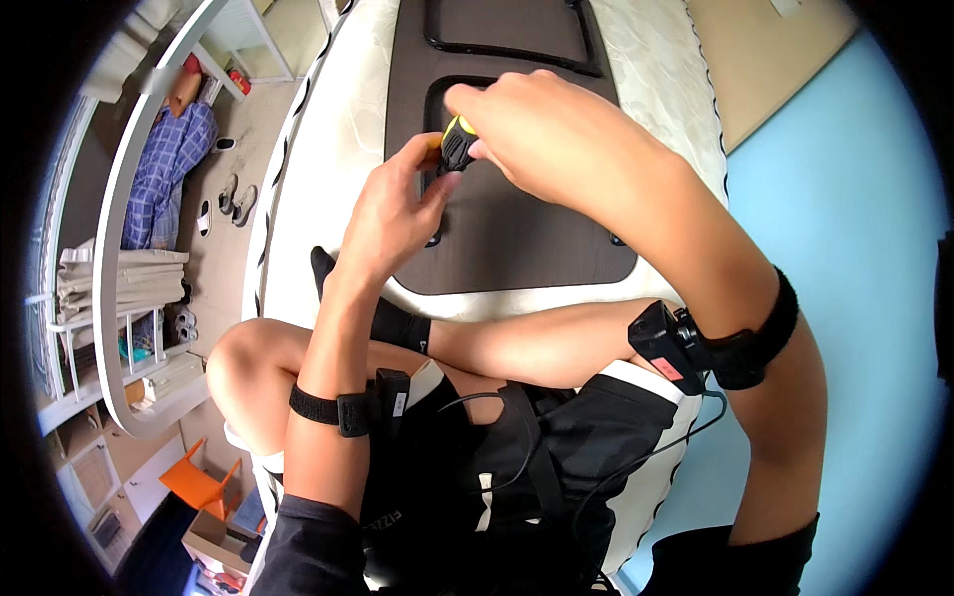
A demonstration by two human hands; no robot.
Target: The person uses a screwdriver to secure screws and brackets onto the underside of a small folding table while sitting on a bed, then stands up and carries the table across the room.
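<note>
Above a dark brown folding table (527,263), I hold a small ridged black and yellow-green object (456,149) in both hands. Its exact kind is hard to make out. My left hand (386,214) pinches its near end and left side between thumb and fingers. From the right, my right hand (532,124) closes over the yellow-green far end, fingers curled. The table lies underside up in front of my crossed legs, with black tubular legs (497,50) folded flat against it. My hands cover part of the nearer leg frame.
Beneath the table is a cream mattress (343,129) with dark piping. A white bed rail (119,258) curves along the left, a light blue wall (825,199) stands at right. Beyond the rail are shoes (238,199) and an orange stool (199,482). Cables run from forearm-strapped devices (664,343).
</note>
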